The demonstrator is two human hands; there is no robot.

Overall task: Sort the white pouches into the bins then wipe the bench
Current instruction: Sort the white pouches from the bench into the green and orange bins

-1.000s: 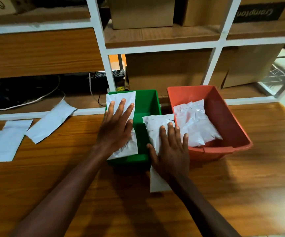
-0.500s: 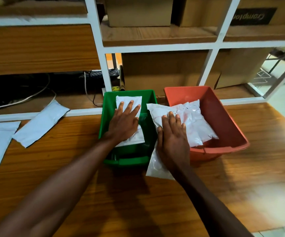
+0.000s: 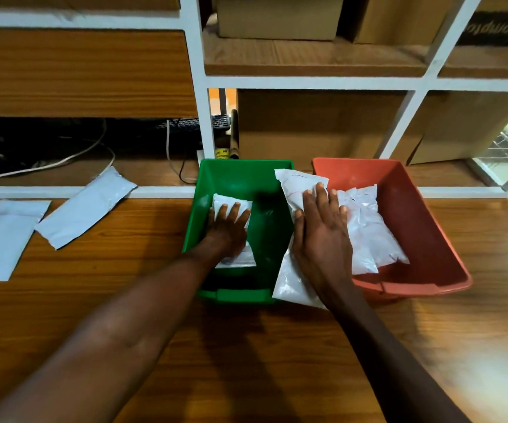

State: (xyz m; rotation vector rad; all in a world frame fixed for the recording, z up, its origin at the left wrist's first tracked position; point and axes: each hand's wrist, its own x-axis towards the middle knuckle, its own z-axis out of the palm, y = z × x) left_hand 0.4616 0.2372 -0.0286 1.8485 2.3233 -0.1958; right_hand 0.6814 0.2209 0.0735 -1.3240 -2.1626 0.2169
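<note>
On the top-right shelf, a dark box label [image 3: 496,29] carries mirrored script, seemingly "Crompton"; the yellow label [image 3: 222,153] behind the green bin [image 3: 240,175] is too small to read. Left hand [image 3: 226,228], fingers flat, presses a white pouch [image 3: 237,257] inside the green bin. Right hand [image 3: 322,236], fingers straight, lies on a crinkled white pouch [image 3: 295,184] straddling both bins' rims. Glossy pouches [image 3: 368,227] rest in the red bin [image 3: 429,227]. Three more pouches [image 3: 84,206] lie on the wooden bench [image 3: 277,346], left.

Two bare forearms, left hand [image 3: 226,230] and right hand [image 3: 322,236] ungloved, sleeveless.
</note>
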